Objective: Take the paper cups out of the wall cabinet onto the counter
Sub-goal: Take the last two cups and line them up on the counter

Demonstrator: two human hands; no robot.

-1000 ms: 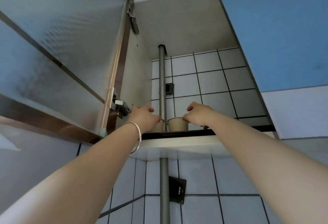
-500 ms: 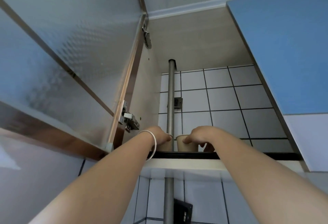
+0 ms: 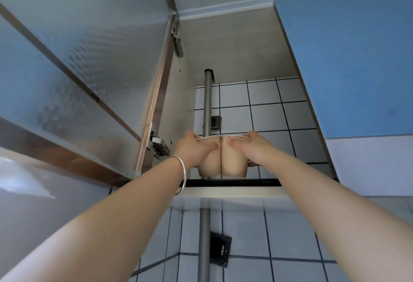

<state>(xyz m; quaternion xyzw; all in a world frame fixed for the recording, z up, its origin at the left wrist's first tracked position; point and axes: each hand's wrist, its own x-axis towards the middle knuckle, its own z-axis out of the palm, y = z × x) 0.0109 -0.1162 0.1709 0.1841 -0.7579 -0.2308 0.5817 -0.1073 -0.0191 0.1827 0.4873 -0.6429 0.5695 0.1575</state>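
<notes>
Two beige paper cups sit side by side, touching, just above the front edge of the wall cabinet's shelf [image 3: 232, 183]. My left hand [image 3: 192, 147] is wrapped around the left cup [image 3: 210, 165], thumb across its front near the rim. My right hand [image 3: 248, 147] grips the right cup [image 3: 234, 165] the same way. Both cups are upright and appear lifted slightly off the shelf. A silver bangle circles my left wrist.
The cabinet's left door [image 3: 73, 62] stands swung open, with hinges [image 3: 157, 144] on the inner wall. A closed blue door [image 3: 348, 58] borders the right side. A grey vertical pipe [image 3: 207, 102] runs through the cabinet against a white tiled wall.
Both hands have closed around the cups and drawn them forward and up from the shelf. More of each cup's side now shows. The camera has tilted further upward.
</notes>
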